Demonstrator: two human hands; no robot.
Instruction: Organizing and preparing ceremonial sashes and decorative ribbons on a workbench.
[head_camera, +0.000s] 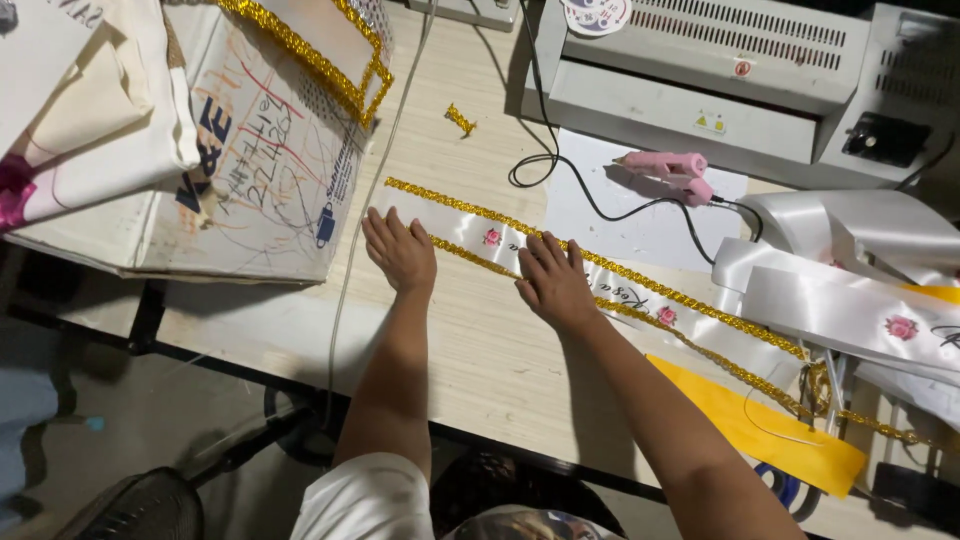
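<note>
Forearms: two bare arms reached from six o'clock toward the middle of the wooden bench (480, 370).
Left hand (398, 250): lay flat, palm down, fingers spread, pressing on the near end of a white satin ribbon (470, 232).
Right hand (553, 282): also flat and spread, pressing the same ribbon just toward three o'clock of the left hand.
Ribbon: stretched from ten o'clock to four o'clock across the bench, printed with small pink roses, with gold braid trim (440, 194) along both long edges.
Glue gun (672, 170): pink, resting at one o'clock on a white sheet, its black cord looping toward the ribbon.
Surroundings: a grey machine (700, 70) at twelve o'clock, a scribbled cardboard box (250, 170) at ten o'clock, a yellow ribbon strip (760, 425) at four o'clock, more white ribbon piled at three o'clock.
Step in hand: judged to be pressing the gold trim down onto the ribbon.
Next move calls for: probably sliding both hands along toward three o'clock, keeping the trim straight on the edge.
</note>
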